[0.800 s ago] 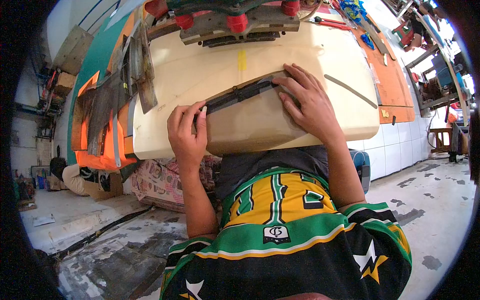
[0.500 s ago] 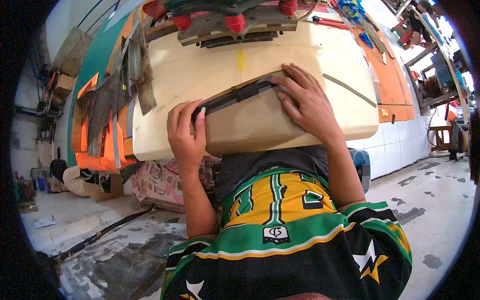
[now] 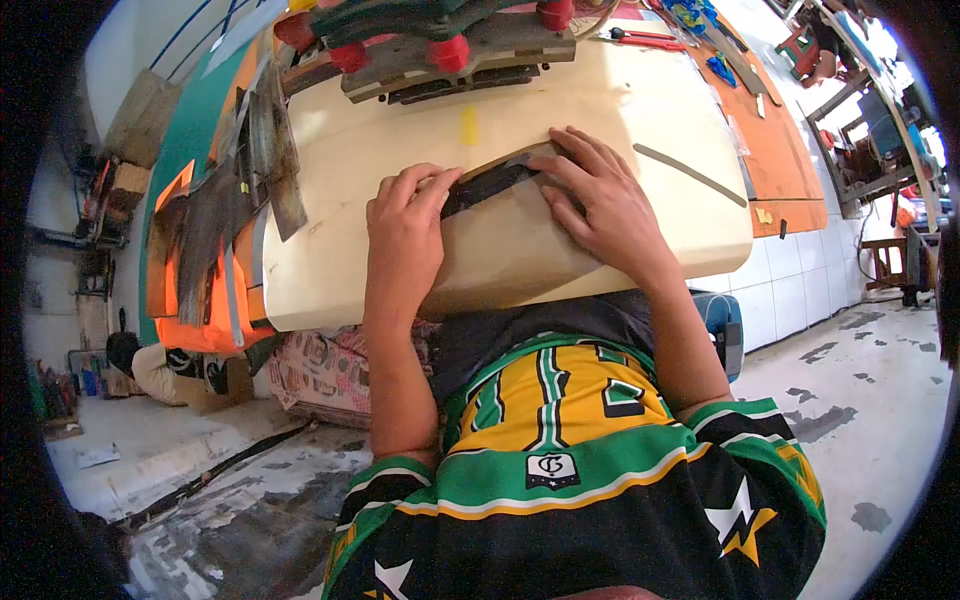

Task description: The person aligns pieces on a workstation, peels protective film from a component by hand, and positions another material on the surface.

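A dark strip (image 3: 487,187) lies on the cream work surface (image 3: 350,150), along the upper edge of a brownish sheet (image 3: 510,245). My left hand (image 3: 412,215) is at the strip's left end, with thumb and fingertips pinched together; what is between them is too small to make out. My right hand (image 3: 598,205) rests with its fingers apart at the strip's right end, its fingertips touching the strip and the sheet. Above the strip, a piece of yellow tape (image 3: 469,125) is stuck to the surface.
A green machine with red knobs (image 3: 447,54) stands at the far edge. Worn dark slats (image 3: 270,150) lie on the left over orange material (image 3: 205,310). A thin grey strip (image 3: 690,174) and red-handled pliers (image 3: 645,39) are at the right. Part of a person (image 3: 155,375) shows at far left.
My left hand has moved right and slightly up along the dark strip, covering more of it. My right hand stays near the strip's right end. The view has shifted slightly.
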A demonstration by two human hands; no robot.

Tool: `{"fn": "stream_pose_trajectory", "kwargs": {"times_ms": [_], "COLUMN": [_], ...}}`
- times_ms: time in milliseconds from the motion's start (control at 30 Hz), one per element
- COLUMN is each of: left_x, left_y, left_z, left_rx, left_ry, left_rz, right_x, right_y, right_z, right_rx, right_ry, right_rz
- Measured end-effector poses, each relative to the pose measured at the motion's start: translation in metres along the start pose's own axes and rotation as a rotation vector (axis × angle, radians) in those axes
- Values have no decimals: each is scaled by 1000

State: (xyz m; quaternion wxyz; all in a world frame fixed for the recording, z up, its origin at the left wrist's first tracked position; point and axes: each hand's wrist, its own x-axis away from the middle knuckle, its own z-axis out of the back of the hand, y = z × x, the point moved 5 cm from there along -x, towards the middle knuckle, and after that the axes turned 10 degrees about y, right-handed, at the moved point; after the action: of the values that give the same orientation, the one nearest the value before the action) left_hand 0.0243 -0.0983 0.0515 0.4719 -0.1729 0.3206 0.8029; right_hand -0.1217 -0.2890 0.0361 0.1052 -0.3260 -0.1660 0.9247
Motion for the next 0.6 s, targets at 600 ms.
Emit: {"fn": "stream_pose_trajectory", "kwargs": {"times_ms": [600], "left_x": [8], "left_y": [-17], "left_z": [-12], "left_rx": [125], "left_ry": [53], "left_rz": [43], "right_x": [0], "right_y": [0], "right_z": [-1], "right_rx": [8], "right_ry": [-16], "right_rz": [8]}}
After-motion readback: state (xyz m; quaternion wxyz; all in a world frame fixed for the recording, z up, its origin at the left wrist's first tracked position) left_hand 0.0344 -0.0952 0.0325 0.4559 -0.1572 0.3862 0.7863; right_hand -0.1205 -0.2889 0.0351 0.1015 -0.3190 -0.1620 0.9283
